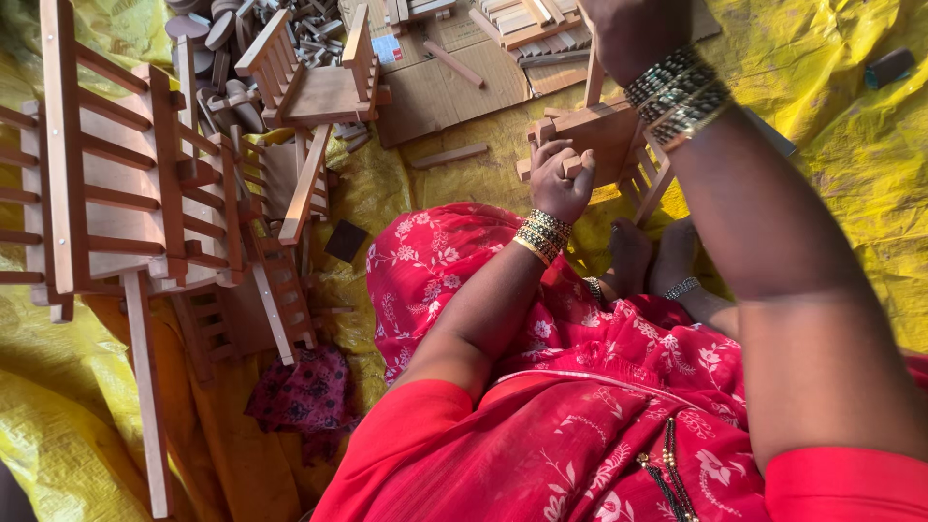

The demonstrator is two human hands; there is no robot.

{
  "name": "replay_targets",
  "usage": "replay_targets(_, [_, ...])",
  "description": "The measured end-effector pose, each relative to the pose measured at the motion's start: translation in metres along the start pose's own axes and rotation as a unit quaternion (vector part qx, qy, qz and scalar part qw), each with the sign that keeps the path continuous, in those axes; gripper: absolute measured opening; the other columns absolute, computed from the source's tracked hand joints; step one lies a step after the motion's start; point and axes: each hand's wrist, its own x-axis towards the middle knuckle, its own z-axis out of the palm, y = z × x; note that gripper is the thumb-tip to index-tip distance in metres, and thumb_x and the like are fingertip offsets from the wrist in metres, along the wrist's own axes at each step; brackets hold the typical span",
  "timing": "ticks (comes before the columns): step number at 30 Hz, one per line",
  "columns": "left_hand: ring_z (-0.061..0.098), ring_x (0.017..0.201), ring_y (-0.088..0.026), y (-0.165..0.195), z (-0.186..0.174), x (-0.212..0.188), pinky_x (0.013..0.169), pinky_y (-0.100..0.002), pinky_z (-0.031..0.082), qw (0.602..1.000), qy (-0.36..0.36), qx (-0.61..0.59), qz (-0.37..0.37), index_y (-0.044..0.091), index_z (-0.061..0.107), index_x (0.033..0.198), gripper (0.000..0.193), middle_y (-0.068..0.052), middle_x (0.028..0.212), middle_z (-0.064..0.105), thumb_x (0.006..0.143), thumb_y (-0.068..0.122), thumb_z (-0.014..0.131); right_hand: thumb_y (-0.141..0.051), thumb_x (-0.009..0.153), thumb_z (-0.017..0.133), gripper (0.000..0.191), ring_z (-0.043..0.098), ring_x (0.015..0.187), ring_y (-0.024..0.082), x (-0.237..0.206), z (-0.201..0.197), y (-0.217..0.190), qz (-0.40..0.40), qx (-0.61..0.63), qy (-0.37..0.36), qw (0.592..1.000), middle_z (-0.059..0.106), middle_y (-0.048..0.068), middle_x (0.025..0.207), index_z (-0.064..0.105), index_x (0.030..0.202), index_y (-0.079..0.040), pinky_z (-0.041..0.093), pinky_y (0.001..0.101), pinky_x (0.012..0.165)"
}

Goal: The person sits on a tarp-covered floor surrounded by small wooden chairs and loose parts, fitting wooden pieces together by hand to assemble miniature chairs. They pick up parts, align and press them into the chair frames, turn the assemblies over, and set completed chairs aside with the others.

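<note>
A person in a red floral garment (541, 319) sits on a crinkled yellow plastic sheet (851, 164) spread over the floor, seen from above. No box or bin appears; loose parts simply lie in heaps.

At top centre, a small unfinished wooden chair frame (604, 135) stands on the sheet just beyond the person's bare feet (652, 256). The left hand (561, 179), with stacked beaded and gold bangles (543, 235) on its wrist, curls its fingers (551, 155) tightly around the frame's front edge, holding it. The right hand (628, 34) is raised near the camera above the same frame, and is cut off by the top edge. A thin upright wooden slat (594, 82) rises just below it, but whether those fingers are spread or closed cannot be told. Its wrist bears a broad band of dark and gold bangles (679, 97).

To the left lies a pile of finished slatted wooden miniature chairs and benches (145, 193), tipped at angles and leaning on one another. Above them sits a heap of small dark wooden offcuts and rounded pieces (227, 43). A flattened brown cardboard sheet (445, 92) lies at top centre with loose wooden sticks (449, 155) on and beside it. A dark patterned cloth (304, 396) lies crumpled by the person's knee.
</note>
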Motion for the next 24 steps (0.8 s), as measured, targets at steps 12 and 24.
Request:
replay_targets(12, [0.066, 0.109, -0.027, 0.0, 0.002, -0.001, 0.12, -0.058, 0.036, 1.0, 0.011, -0.015, 0.01, 0.01, 0.07, 0.08, 0.018, -0.004, 0.086, 0.071, 0.09, 0.025, 0.073, -0.004, 0.095, 0.061, 0.026, 0.064, 0.119, 0.031, -0.114, 0.016, -0.074, 0.162, 0.281, -0.036, 0.945, 0.072, 0.011, 0.124, 0.074, 0.118, -0.006, 0.05, 0.0435, 0.107])
replay_targets(24, [0.067, 0.103, -0.026, 0.004, -0.001, 0.009, 0.11, -0.048, 0.046, 0.999, 0.025, -0.008, 0.032, 0.01, 0.067, 0.073, 0.024, -0.003, 0.076, 0.066, 0.093, 0.022, 0.074, -0.009, 0.099, 0.061, 0.026, 0.061, 0.124, 0.03, -0.124, 0.022, -0.065, 0.189, 0.152, -0.04, 0.969, 0.07, 0.012, 0.131, 0.074, 0.122, -0.006, 0.047, 0.0449, 0.112])
